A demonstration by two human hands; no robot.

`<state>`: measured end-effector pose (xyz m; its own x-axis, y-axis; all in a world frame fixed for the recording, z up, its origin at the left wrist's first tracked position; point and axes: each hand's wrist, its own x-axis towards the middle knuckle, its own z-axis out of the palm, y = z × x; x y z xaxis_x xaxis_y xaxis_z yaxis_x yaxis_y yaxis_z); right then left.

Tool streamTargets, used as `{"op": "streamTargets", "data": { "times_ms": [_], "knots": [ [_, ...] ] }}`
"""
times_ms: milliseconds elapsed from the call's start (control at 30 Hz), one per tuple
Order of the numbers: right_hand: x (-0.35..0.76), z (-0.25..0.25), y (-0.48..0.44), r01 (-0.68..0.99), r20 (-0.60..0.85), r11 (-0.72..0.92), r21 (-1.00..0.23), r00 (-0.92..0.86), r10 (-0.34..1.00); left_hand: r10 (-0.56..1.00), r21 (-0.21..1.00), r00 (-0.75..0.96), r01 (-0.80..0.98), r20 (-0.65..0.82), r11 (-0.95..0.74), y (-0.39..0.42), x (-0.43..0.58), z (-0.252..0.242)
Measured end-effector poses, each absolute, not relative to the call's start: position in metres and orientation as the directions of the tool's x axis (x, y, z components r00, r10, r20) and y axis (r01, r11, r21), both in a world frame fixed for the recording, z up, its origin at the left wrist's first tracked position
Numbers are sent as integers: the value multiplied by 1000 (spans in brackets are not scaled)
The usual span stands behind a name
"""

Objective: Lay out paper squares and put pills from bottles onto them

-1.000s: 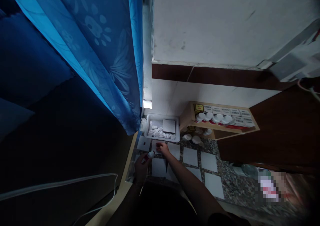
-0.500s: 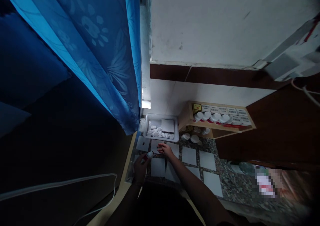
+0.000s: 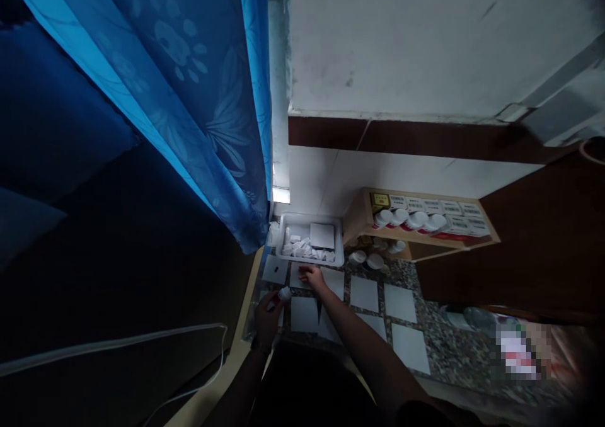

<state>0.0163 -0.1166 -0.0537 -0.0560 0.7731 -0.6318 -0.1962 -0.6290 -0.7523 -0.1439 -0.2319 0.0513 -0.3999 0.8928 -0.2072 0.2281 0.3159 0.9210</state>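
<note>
One bottle (image 3: 280,296) clasped in left hand (image 3: 266,318), long axis slanting toward right hand (image 3: 312,277), bent over paper (image 3: 295,276) just beyond; cannot tell whether pinching anything.

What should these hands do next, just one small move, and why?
Perhaps the right hand should lower its fingers to the white sheet beneath and release anything held; it's too dim to tell whether they hold something. The neighbouring sheet to the left bears a small dark thing, and the left hand holds a red-and-white bottle close by.
</note>
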Motion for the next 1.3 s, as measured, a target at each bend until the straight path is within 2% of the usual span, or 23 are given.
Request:
{"op": "streamTargets", "data": {
  "times_ms": [233, 633, 833, 933, 1000, 1067, 1167, 1300],
  "knots": [
    [14, -61, -117, -158, -630, -624, -766, -15, 777, 886, 919, -401, 208, -233, 336, -238, -150, 49],
    [17, -53, -123, -137, -605, -604, -785, -43, 795, 890, 912, -405, 246, -209, 327, -233, -150, 55],
    [50, -42, -146, 177, -512, -506, -844, 12, 859, 891, 929, -376, 165, -253, 333, -228, -134, 62],
    [74, -36, -151, 402, -381, -374, -836, 65, 922, 895, 931, -352, 138, -272, 337, -228, -124, 59],
    [85, -34, -151, 631, -284, -240, -738, 33, 958, 902, 933, -330, 132, -278, 335, -228, -118, 54],
    [90, -32, -149, 777, -284, -172, -606, -10, 959, 912, 935, -310, 143, -270, 325, -229, -115, 50],
    [90, -31, -147, 864, -346, -161, -477, -16, 938, 923, 937, -290, 167, -252, 308, -230, -114, 46],
    [89, -28, -148, 907, -372, -144, -396, -15, 928, 929, 935, -275, 183, -248, 304, -231, -116, 39]
  ]
}}
